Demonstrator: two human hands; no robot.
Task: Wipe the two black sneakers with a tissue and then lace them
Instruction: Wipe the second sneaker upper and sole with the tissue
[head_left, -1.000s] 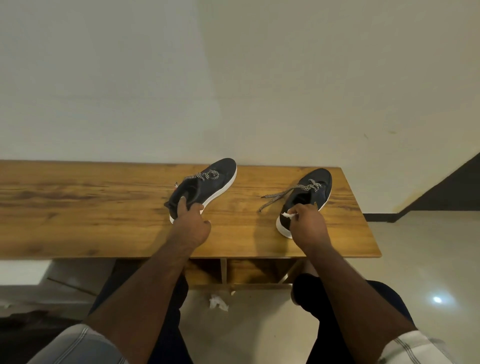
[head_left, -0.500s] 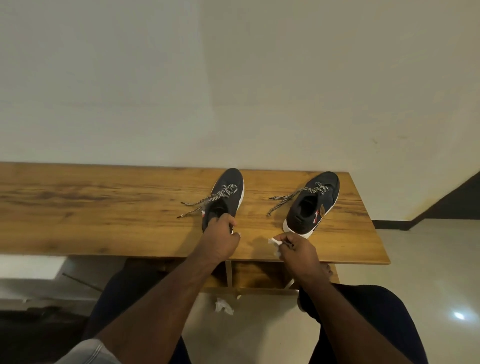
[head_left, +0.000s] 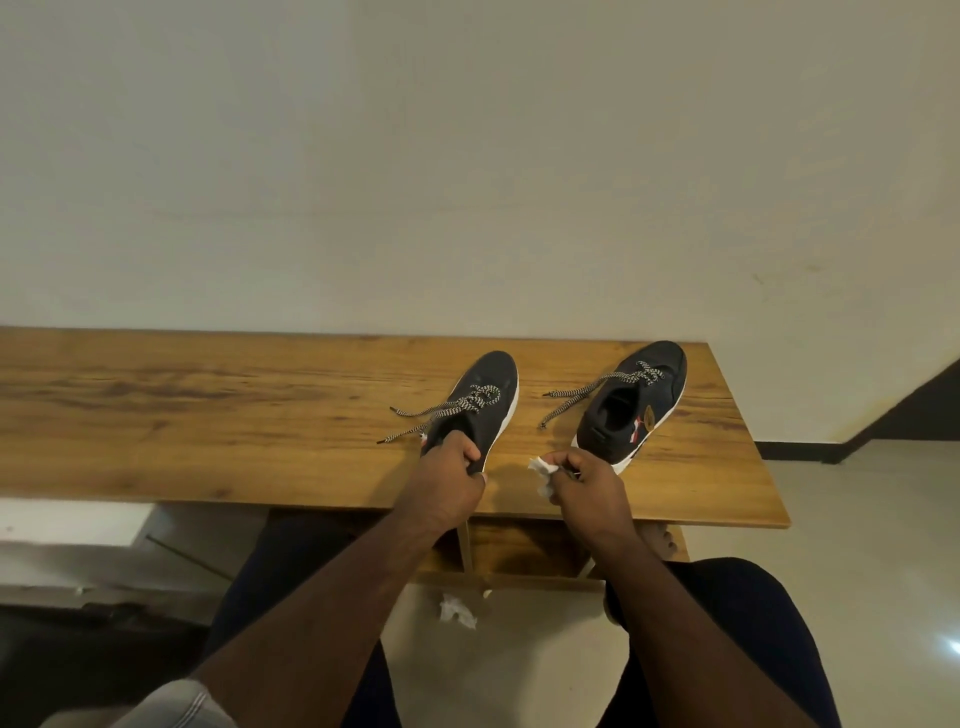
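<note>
While curled round the left sneaker's (head_left: 480, 402) heel, left hand (head_left: 451, 480); right hand (head_left: 589, 480) pinching tissue (head_left: 543, 467)

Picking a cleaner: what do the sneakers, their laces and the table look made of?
Sneakers: matte dark fabric or knit, probably, on smooth white rubbery soles. Laces: woven cord, black-and-white pattern. Table: wood or wood-look laminate, satin, visible grain. The tissue is crumpled white paper.
</note>
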